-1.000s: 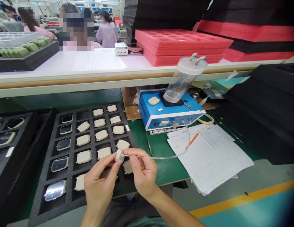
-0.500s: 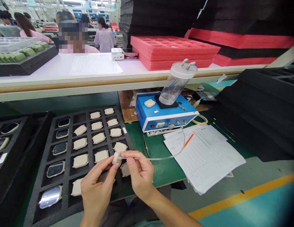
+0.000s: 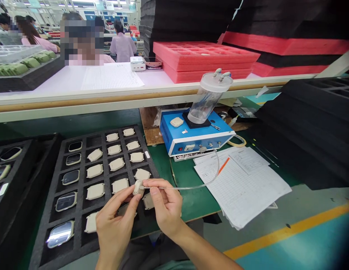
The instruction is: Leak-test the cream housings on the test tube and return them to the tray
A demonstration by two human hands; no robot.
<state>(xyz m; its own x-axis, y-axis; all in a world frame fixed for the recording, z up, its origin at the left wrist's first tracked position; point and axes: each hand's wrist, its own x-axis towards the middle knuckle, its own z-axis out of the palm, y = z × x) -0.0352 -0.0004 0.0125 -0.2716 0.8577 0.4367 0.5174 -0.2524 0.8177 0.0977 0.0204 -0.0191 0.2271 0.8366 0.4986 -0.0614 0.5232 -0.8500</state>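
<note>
Left: my left hand [image 3: 116, 221] pinches a cream case [image 3: 137, 188] | Right: my right hand [image 3: 168, 208] grips the tube [image 3: 188, 188] near its tip, at the case's 3 o'clock side | Case: I see it over the tray's [image 3: 81, 198] 3 o'clock edge | Around case: blue box [image 3: 188, 133] between 1 and 2 o'clock, papers [image 3: 244, 191] at 3

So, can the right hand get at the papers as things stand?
Probably yes, once freed: the right hand pinches the clear tube at the pale case, so it would likely need to let go first. The papers lie to its right, the tube crossing their left part.
</note>
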